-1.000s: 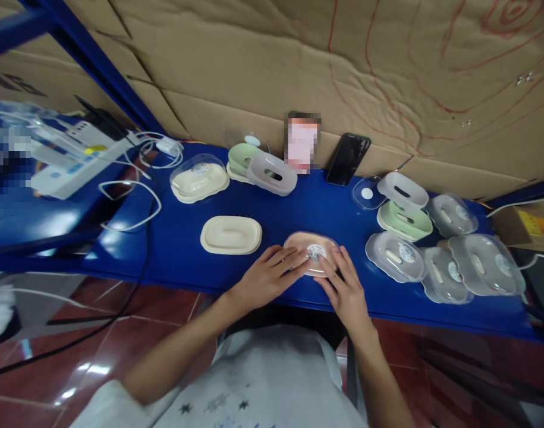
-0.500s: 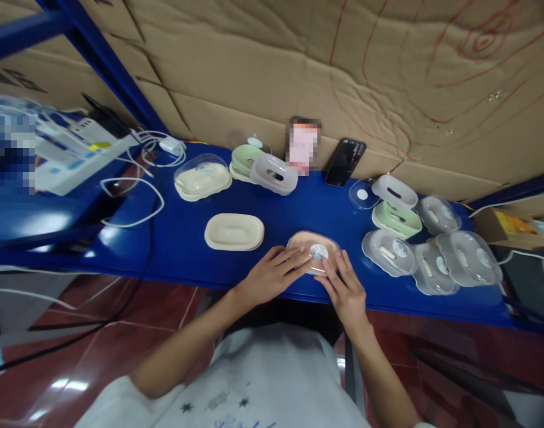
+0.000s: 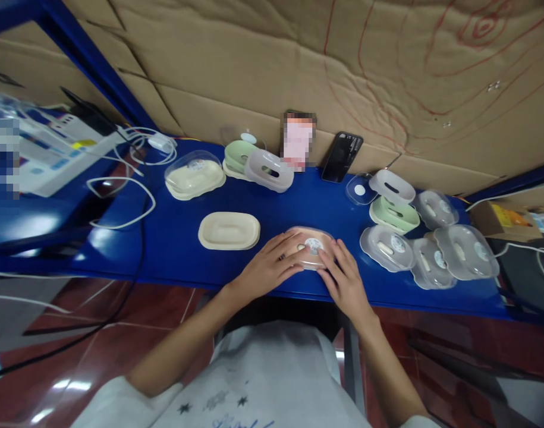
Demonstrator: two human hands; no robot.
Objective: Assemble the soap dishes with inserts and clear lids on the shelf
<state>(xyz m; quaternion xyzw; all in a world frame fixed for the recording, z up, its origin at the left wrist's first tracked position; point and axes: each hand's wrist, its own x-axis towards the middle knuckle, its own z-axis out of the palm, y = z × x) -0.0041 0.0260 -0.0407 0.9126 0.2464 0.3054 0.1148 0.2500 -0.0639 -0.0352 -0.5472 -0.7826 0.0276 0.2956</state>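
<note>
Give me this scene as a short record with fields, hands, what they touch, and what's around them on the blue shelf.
left hand: left hand lies flat on the pink soap box, fingers spread over its clear lid
right hand: right hand rests on the box's right edge
grip: neither hand closes around anything
surface: blue shelf, box near its front edge
left of box: cream tray, uncovered
right of box: cluster of clear lids
at back: black phone leaning on the cardboard wall
</note>
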